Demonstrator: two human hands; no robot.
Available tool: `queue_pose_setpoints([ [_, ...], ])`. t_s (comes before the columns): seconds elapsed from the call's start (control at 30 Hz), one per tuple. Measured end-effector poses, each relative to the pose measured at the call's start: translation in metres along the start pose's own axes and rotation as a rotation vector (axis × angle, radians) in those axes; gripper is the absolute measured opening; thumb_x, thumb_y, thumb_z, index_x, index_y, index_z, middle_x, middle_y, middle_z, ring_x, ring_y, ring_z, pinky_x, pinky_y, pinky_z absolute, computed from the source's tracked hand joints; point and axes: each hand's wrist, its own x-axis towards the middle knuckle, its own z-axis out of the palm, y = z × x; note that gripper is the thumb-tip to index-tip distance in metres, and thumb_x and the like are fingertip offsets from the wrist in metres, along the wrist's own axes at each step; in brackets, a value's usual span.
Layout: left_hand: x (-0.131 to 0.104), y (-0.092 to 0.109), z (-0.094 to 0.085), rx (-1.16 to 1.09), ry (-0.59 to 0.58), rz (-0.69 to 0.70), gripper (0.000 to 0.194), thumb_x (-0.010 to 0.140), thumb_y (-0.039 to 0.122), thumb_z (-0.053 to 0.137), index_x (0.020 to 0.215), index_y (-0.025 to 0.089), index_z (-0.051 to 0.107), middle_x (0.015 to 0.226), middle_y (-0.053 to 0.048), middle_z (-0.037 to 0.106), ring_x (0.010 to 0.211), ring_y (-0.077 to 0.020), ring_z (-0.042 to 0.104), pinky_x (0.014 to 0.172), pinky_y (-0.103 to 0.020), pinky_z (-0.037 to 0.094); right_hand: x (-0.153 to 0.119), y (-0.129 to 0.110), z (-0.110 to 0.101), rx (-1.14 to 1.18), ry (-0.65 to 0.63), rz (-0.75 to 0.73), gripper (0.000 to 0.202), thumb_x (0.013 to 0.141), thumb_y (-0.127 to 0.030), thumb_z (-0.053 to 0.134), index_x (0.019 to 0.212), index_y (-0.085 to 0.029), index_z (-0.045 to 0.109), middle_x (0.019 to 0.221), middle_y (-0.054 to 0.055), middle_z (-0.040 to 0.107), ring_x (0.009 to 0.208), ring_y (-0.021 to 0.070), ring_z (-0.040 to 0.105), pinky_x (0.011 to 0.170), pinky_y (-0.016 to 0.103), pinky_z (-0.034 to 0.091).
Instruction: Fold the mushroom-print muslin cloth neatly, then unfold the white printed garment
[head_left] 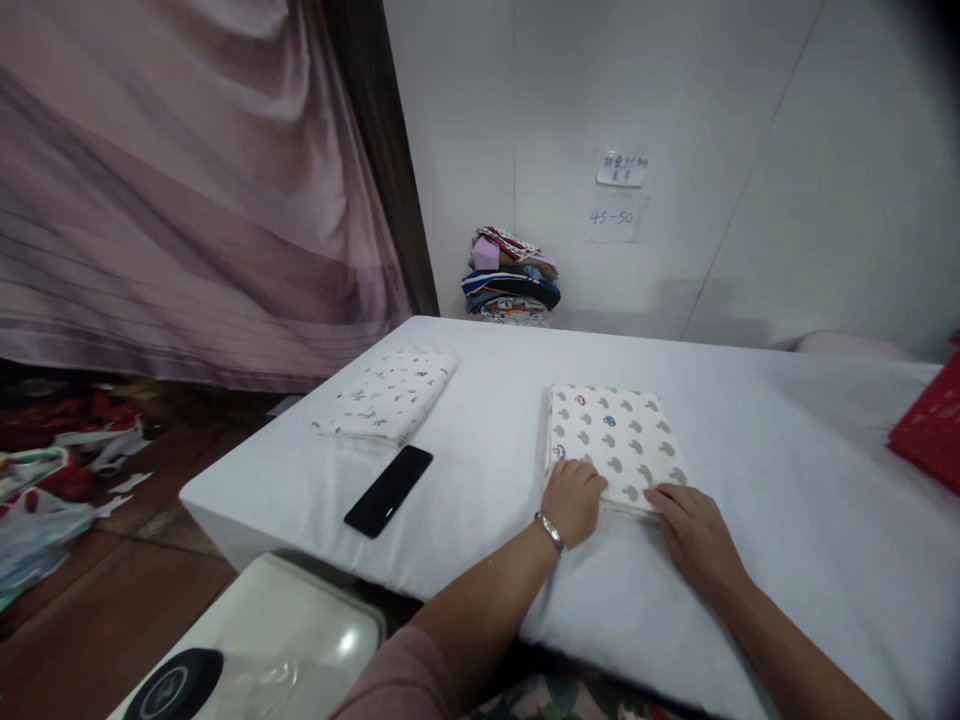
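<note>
Hands apart, left hand and right hand on near corners of folded mushroom-print cloth right of frame's centre, cannot tell if gripping, black phone lower left of centre, fabric stack upper centre.

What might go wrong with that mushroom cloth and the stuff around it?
The mushroom-print cloth might wrinkle or shift crooked, since the left hand and right hand both touch its near side.
The black phone lies near the table's front edge, so a bump could knock it off.
The uneven fabric pile by the wall might slump.
</note>
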Motion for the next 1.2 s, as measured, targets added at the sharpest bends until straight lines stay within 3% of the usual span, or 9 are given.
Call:
queue_pose_setpoints([
  [0.23,-0.005,0.005,-0.005,-0.051,0.063,0.033,0.018,0.074,0.019,0.056,0.091,0.019,0.059,0.092,-0.006,0.057,0.09,-0.0212,0.047,0.08,-0.037,0.034,0.001,-0.011,-0.01,0.121,0.015,0.072,0.033,0.084,-0.028,0.048,0.116,-0.03,0.058,0.111,0.007,0.062,0.1,0.0275,0.057,0.084,0.048,0.048],
  [0.4,-0.006,0.013,-0.003,-0.026,0.067,0.015,0.01,0.078,0.02,0.054,0.086,0.02,0.06,0.089,-0.006,0.056,0.089,-0.0208,0.048,0.077,-0.036,0.035,0.061,-0.026,-0.013,0.303,0.072,0.13,0.028,0.087,-0.033,0.046,0.109,-0.028,0.062,0.114,0.007,0.062,0.108,0.0257,0.055,0.092,0.046,0.047],
  [0.5,-0.009,0.014,0.0,-0.015,0.066,0.015,0.01,0.079,0.02,0.053,0.087,0.02,0.06,0.087,-0.007,0.056,0.088,-0.0211,0.049,0.076,-0.036,0.035,0.106,-0.029,0.008,0.317,0.043,0.07,0.032,0.088,-0.034,0.043,0.113,-0.025,0.061,0.126,0.008,0.056,0.119,0.0251,0.048,0.099,0.047,0.042],
  [0.57,-0.011,0.014,0.001,-0.021,0.074,0.021,0.012,0.078,0.02,0.054,0.088,0.02,0.061,0.087,-0.007,0.057,0.088,-0.0214,0.049,0.076,-0.037,0.036,0.124,-0.028,0.03,0.261,-0.052,0.03,0.038,0.087,-0.037,0.044,0.12,-0.023,0.057,0.136,0.01,0.048,0.127,0.0265,0.04,0.102,0.049,0.037],
  [0.73,-0.004,0.011,-0.007,-0.123,0.119,-0.033,0.012,0.081,0.024,0.051,0.077,0.019,0.061,0.081,-0.006,0.059,0.081,-0.0195,0.053,0.073,-0.035,0.04,0.125,-0.022,0.073,0.05,-0.364,0.077,0.045,0.09,-0.04,0.04,0.131,-0.023,0.048,0.143,0.011,0.039,0.133,0.0299,0.031,0.104,0.056,0.027],
  [0.83,0.018,0.007,-0.019,-0.174,0.193,-0.086,0.016,0.084,0.024,0.046,0.086,0.019,0.061,0.092,-0.006,0.062,0.088,-0.0194,0.055,0.08,-0.035,0.042,0.118,-0.024,0.074,0.017,-0.433,0.089,0.049,0.088,-0.036,0.044,0.136,-0.024,0.043,0.147,0.009,0.033,0.136,0.0287,0.025,0.108,0.053,0.022],
  [0.93,0.041,-0.003,-0.023,-0.138,0.23,-0.16,0.023,0.085,0.025,0.047,0.104,0.02,0.059,0.118,-0.009,0.058,0.114,-0.0241,0.048,0.097,-0.043,0.036,0.117,-0.028,0.068,0.032,-0.453,0.076,0.056,0.084,-0.032,0.051,0.138,-0.026,0.039,0.147,0.008,0.032,0.137,0.0298,0.023,0.109,0.052,0.02],
  [1.07,0.047,-0.022,-0.004,-0.132,0.132,-0.403,0.039,0.086,0.041,0.047,0.117,0.019,0.053,0.14,-0.014,0.041,0.132,-0.0326,0.03,0.104,-0.057,0.025,0.127,-0.019,0.064,0.105,-0.5,0.089,0.053,0.084,-0.028,0.047,0.137,-0.022,0.041,0.146,0.012,0.034,0.135,0.0292,0.028,0.107,0.053,0.026],
  [1.2,0.038,-0.03,0.01,-0.14,0.064,-0.436,0.048,0.086,0.047,0.044,0.124,0.018,0.049,0.147,-0.015,0.031,0.137,-0.033,0.022,0.107,-0.058,0.02,0.153,0.016,0.058,0.129,-0.43,0.232,0.045,0.084,-0.026,0.046,0.129,-0.021,0.052,0.139,0.011,0.044,0.13,0.0243,0.037,0.106,0.044,0.032],
])
